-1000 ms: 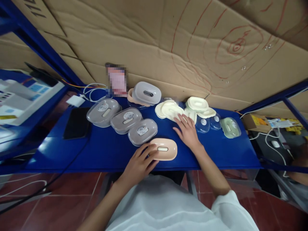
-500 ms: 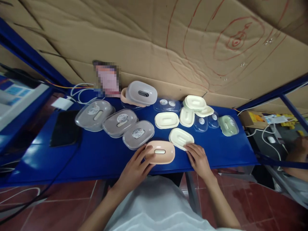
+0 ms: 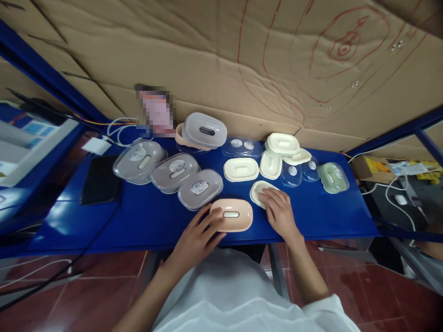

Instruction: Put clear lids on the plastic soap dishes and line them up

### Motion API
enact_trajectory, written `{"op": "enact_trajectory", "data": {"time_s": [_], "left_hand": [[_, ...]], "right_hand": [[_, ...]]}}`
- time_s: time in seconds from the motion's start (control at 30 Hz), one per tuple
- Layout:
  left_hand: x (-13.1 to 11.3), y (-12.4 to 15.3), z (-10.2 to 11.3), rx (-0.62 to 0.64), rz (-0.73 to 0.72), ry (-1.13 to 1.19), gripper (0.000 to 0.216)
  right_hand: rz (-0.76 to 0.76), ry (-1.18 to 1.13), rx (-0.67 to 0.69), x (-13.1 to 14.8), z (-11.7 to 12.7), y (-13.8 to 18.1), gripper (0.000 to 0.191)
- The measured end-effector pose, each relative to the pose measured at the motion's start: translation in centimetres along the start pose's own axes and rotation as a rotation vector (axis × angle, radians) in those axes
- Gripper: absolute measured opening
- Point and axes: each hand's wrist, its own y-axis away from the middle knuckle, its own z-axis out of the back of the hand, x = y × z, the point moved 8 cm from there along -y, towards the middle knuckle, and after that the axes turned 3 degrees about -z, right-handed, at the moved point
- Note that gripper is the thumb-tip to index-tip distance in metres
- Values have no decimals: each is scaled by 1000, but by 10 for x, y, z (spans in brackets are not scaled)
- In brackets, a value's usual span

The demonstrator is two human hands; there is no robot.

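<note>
My left hand (image 3: 202, 233) wraps round the left end of a peach oval container (image 3: 239, 223) near the table's front edge. Its fingers lie over the top, with the thumb along the front side. A pale oblong insert shows in the middle of the container's top. To its right, my right hand (image 3: 279, 211) has its fingers curled over a cream oval lid (image 3: 256, 192), covering much of it. The thumb side is partly hidden. Behind these lies another cream lid (image 3: 241, 169), with a cream piece (image 3: 270, 165) beside it.
Grey lidded containers (image 3: 200, 189) stand left of centre, and a stacked grey one (image 3: 205, 130) sits behind. Clear lids (image 3: 291, 174) and a green container (image 3: 333, 178) lie to the right. A black tablet-like slab (image 3: 100, 180) is at the left. Cardboard (image 3: 207, 60) walls the back.
My right hand has moved left and farther over the cream lid, which has shifted slightly right and back. My left hand keeps its hold on the peach container. The view has tilted slightly.
</note>
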Motion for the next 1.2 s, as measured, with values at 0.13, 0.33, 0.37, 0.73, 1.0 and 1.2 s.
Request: {"op": "enact_trajectory", "data": {"time_s": [0.13, 0.33, 0.37, 0.73, 1.0, 1.2], "left_hand": [[-2, 2, -1, 30, -14, -2, 33], [-2, 4, 0, -9, -13, -27, 30], [-2, 4, 1, -19, -10, -27, 30], [6, 7, 5, -122, 62, -28, 59], [11, 8, -2, -72, 119, 13, 92], [17, 10, -6, -21, 119, 73, 76]], "right_hand": [[85, 34, 82, -13, -6, -62, 44], [102, 125, 175, -39, -44, -172, 54], [90, 130, 206, -44, -53, -183, 59], [-70, -64, -145, -25, 19, -76, 45], [-29, -140, 13, 64, -23, 57, 71], [63, -71, 67, 69, -35, 53, 70]]}}
